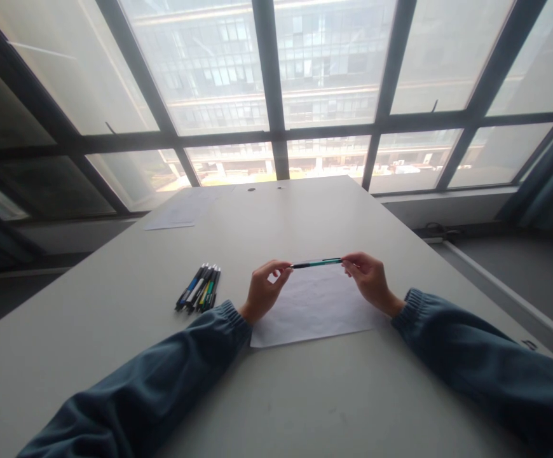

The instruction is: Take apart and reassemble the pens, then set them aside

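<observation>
Pen over the far edge of the paper, left hand and right hand each pinching one end; light, even fingertip pressure should keep it steady

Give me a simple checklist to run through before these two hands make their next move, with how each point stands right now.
1. Left hand has its end of the green-and-black pen: ok, pinched between thumb and finger.
2. Right hand has the other end: ok, also pinched by the fingertips.
3. Near sheet of paper lies on the table: ok, in front of the person.
4. Loose pens clear of both hands: ok, bunched on the table left of the left hand.
5. Held pen's writing point retracted: cannot tell, too small to see.
</observation>
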`<state>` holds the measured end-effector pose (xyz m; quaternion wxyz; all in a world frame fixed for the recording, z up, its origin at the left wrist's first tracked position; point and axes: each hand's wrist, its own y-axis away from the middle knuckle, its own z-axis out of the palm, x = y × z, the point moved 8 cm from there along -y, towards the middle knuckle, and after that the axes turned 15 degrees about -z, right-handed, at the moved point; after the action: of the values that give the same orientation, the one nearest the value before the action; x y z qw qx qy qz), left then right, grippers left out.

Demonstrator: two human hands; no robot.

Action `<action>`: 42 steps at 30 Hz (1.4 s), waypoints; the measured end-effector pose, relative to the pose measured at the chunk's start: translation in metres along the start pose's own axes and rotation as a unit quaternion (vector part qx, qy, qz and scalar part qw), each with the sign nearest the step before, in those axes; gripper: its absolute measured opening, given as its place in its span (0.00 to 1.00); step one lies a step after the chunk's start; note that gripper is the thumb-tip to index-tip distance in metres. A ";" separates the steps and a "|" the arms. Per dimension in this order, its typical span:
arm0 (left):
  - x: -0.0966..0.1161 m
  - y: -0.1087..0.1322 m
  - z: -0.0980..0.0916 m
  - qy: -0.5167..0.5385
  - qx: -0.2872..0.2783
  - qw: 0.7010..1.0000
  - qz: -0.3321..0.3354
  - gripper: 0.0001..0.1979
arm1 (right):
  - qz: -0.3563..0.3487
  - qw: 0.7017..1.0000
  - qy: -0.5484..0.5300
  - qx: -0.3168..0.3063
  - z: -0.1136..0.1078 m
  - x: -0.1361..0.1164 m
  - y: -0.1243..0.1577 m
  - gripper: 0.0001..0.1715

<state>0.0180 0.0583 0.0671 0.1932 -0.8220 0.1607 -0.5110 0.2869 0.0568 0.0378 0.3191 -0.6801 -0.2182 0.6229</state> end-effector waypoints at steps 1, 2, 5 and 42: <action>0.000 0.000 0.000 -0.001 0.000 1.000 0.000 0.08 | -0.001 1.000 0.000 -0.001 0.000 0.000 0.000 0.13; 0.000 0.000 0.000 -0.001 0.001 1.000 0.000 0.07 | -0.001 1.000 -0.001 -0.002 0.000 0.000 0.000 0.13; 0.002 0.000 0.000 0.001 0.001 1.000 0.001 0.07 | -0.002 1.000 -0.003 -0.003 0.000 0.000 0.000 0.12; -0.006 -0.001 0.004 0.001 -0.020 0.999 -0.036 0.14 | -0.009 1.000 0.007 -0.018 0.001 0.002 0.001 0.14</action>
<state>0.0193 0.0626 0.0607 0.1577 -0.8306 0.1412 -0.5150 0.2857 0.0572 0.0355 0.3136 -0.6885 -0.2331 0.6110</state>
